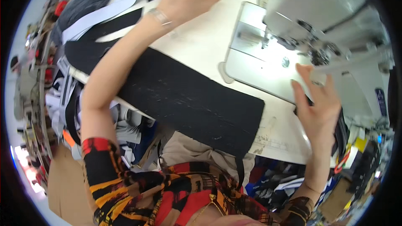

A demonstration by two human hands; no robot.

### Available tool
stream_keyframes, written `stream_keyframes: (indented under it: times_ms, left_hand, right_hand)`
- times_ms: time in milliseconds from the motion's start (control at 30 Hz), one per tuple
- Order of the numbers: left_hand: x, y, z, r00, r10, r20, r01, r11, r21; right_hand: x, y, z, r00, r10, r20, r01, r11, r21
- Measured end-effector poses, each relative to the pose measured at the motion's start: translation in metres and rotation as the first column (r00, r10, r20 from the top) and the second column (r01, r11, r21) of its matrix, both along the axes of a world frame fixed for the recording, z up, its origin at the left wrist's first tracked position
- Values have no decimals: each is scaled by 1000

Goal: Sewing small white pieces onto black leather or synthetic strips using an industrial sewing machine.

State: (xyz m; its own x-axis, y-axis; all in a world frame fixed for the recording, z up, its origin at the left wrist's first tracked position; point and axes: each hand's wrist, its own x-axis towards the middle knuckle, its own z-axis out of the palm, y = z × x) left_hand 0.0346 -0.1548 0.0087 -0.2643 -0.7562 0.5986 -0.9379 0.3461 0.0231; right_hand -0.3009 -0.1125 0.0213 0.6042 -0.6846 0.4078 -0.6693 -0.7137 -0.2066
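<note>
My left hand (188,0) reaches over the far part of the white sewing table, its thumb stretched out and its other fingertips cut off by the upper edge. A pale metal band (160,17) circles that wrist. My right hand (318,104) is raised beside the sewing machine (322,12), thumb and fingers apart. A small pale square piece (318,78) sits on one of its fingers; I cannot make out what it is. Below my left forearm, a long black fabric panel (188,96) lies across the table's near edge, dotted with light lint. Neither hand touches it.
White strips (100,14), black strips (121,24) and dark grey cloth (86,6) lie at the far left of the table (197,50). The machine's metal plate (259,67) is lit at the right. Fabric scraps (276,180) and a cardboard box (65,184) sit below the table.
</note>
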Motion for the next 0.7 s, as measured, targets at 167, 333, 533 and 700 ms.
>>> stream_keyframes:
  times_ms: [167,333,533,700]
  left_hand:
    - [-21,88,34,852,-407,-328,522,696,493]
    - [-42,126,11,838,-434,-331,541,586,603]
    - [-36,124,7,778,-349,-522,619,569,542]
    - [-39,128,7,755,-292,-588,640,525,561]
  right_hand:
    - [-74,26,56,969,-136,-209,181,959,217]
    - [-111,30,20,956,-127,-265,179,967,182]
    - [-113,34,17,988,-116,-103,137,966,221]
    - [-62,43,27,998,-34,61,20,975,221]
